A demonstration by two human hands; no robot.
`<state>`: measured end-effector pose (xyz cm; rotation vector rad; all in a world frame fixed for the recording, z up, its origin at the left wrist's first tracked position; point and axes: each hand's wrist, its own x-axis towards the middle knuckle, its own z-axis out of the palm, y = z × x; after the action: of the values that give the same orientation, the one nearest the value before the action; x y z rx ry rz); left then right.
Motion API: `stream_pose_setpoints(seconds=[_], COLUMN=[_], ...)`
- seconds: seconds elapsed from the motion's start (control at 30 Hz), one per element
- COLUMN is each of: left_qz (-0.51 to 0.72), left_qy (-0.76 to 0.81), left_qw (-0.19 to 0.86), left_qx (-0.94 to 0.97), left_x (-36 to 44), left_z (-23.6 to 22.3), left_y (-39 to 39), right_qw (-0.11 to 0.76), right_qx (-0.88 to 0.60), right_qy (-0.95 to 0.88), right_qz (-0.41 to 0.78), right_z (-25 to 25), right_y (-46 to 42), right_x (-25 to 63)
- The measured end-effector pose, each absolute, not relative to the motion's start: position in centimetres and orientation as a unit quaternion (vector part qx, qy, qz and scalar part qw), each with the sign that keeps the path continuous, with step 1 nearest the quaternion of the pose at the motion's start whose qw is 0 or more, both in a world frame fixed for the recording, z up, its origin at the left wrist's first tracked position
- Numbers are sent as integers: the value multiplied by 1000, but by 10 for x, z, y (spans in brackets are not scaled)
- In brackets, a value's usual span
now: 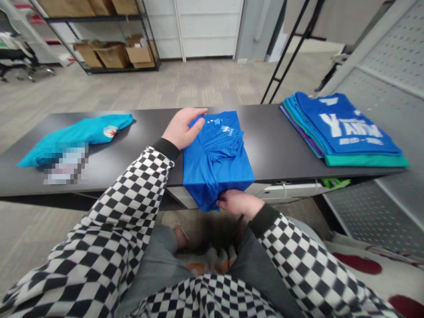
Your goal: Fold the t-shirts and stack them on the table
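Blue shirt dead ahead, long axis running away from the body, hands at opposite ends

Nearest: right hand point(241, 204), low at the front edge of the table point(155, 128). Fingers closed in a pinch on the drooping end of the blue shirt point(198, 163); exact grip partly hidden by the cloth and the hand itself. This is the hand closer to the body, coming in from the right of the hanging cloth.

Middle: the shirt lies across the table's depth, longer from near to far than side to side. Near end spills over the front edge and gathers to a low point. Loose creases through the middle, a bunched layer on top towards the right side. Far end flatter, small pale print near its right side.

Farther: left hand point(184, 128) at the far left corner of the shirt, fingers stretched out, thumb apart, palm side towards the cloth. Cannot tell how firmly it touches, or whether any fabric is caught. Key relation: a line from hand to hand slants over the shirt, near end to far left corner, most of the cloth lying to the right of the left hand.

Flanks: turquoise shirt point(82, 132) well off to the left, lying slantwise; shirt stack point(361, 128) well off to the right.

Beyond: carpeted floor, then a black shelf point(94, 19) with cardboard boxes point(112, 56).
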<state>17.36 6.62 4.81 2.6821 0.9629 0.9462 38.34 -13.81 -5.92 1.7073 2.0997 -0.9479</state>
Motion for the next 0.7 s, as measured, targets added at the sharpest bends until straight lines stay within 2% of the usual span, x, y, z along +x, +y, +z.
stream_pose_setpoints(seconds=[0.1, 0.2, 0.33, 0.5, 0.7], left_qz=[380, 387, 386, 216, 132], left_qy=[374, 366, 385, 472, 545], left_qw=[37, 29, 91, 270, 292], left_qx=[845, 846, 834, 811, 775], left_x=[136, 95, 61, 66, 99], left_z=[46, 32, 2, -32, -56], left_y=[33, -23, -105, -156, -138], right_qw=[125, 107, 109, 44, 44], right_qx=[572, 568, 568, 616, 697], right_qy=[736, 738, 737, 717, 651], right_qz=[-339, -349, -350, -323, -299], right_z=[-59, -57, -46, -25, -38], right_y=[-139, -143, -149, -161, -170], right_x=[389, 393, 403, 440, 462])
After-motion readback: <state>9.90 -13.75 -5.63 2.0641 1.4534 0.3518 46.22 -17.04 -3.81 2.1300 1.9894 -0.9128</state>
